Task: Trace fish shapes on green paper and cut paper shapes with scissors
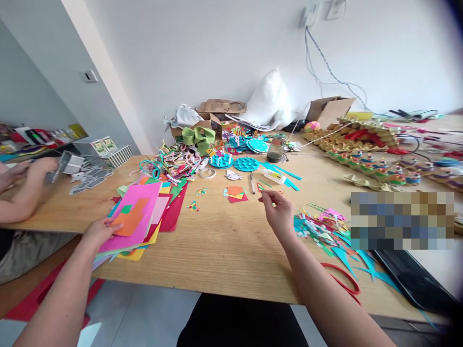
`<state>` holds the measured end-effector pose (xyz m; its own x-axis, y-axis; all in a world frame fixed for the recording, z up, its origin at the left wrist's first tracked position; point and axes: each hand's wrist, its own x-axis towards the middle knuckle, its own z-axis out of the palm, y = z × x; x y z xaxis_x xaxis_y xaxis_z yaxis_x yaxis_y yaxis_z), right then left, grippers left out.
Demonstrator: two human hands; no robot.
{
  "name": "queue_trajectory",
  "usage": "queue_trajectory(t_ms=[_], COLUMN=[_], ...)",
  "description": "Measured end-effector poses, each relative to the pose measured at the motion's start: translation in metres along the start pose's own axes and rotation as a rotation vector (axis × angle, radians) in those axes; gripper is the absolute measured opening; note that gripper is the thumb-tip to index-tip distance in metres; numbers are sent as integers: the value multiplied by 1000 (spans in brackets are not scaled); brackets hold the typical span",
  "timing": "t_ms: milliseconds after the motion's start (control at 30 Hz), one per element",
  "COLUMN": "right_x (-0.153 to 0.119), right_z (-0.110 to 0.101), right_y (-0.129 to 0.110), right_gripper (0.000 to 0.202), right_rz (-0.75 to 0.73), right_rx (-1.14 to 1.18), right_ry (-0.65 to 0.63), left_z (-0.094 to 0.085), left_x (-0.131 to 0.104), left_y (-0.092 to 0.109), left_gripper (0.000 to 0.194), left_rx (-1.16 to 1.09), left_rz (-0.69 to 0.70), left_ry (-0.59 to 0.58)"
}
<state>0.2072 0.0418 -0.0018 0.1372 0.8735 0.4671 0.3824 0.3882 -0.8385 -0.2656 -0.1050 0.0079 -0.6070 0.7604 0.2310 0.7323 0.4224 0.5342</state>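
My left hand point(99, 233) pinches the lower left edge of an orange paper piece point(134, 219), which lies over a pink sheet point(150, 193) on a stack of coloured paper. A small green scrap point(126, 209) rests on the orange piece. Over the middle right of the table, my right hand point(279, 214) has thumb and fingertips pressed together; whatever is between them is too small to make out. Just beyond it are small red and green strips point(259, 187), a pen point(252, 183) and a glue bottle point(273, 176). Cut paper squares point(236, 193) sit left of that hand.
Paper scraps point(325, 229), red scissor handles point(343, 279) and a black flat object point(412, 279) lie at right. Behind are blue scalloped discs point(246, 164), a tape roll point(207, 173), a craft pile point(173, 164) and egg cartons point(383, 166). Another person's arms point(29, 193) are at far left.
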Motion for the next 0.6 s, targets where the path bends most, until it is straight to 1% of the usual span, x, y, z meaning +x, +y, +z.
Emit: queue_trajectory(t_ms=[33, 67, 100, 167, 200, 267, 333, 433, 500, 567, 600], right_x=[3, 6, 8, 10, 10, 7, 1, -14, -30, -50, -61], right_z=[-4, -9, -14, -28, -36, -53, -73, -105, -126, -143, -150], right_y=[-2, -4, -7, -14, -19, -28, -35, -34, -24, -8, 1], right_gripper=[28, 28, 27, 27, 27, 28, 28, 24, 23, 24, 24], right_rz=[7, 11, 15, 6, -6, -40, -76, -137, -219, -285, -291], right_rx=[15, 35, 58, 88, 79, 30, -72, -276, -424, -581, -659], right_ry=[6, 11, 15, 17, 17, 12, -54, -257, -365, -426, -445], left_z=[-1, -2, -4, -7, -7, 1, 20, 63, 93, 118, 128], left_x=[1, 1, 2, 1, 0, -5, -12, -29, -42, -56, -62], left_y=[-5, -7, -7, 2, 10, 33, 61, 107, 139, 169, 183], left_gripper=[32, 37, 43, 54, 55, 55, 50, 47, 43, 39, 37], left_rx=[59, 231, 377, 605, 644, 618, 520, 292, 149, 44, 18], left_rz=[-40, -74, -59, 39, 119, 217, 340, 541, 677, 803, 849], left_ry=[-33, -43, -38, 5, 0, 26, 26, 27, -9, -49, -61])
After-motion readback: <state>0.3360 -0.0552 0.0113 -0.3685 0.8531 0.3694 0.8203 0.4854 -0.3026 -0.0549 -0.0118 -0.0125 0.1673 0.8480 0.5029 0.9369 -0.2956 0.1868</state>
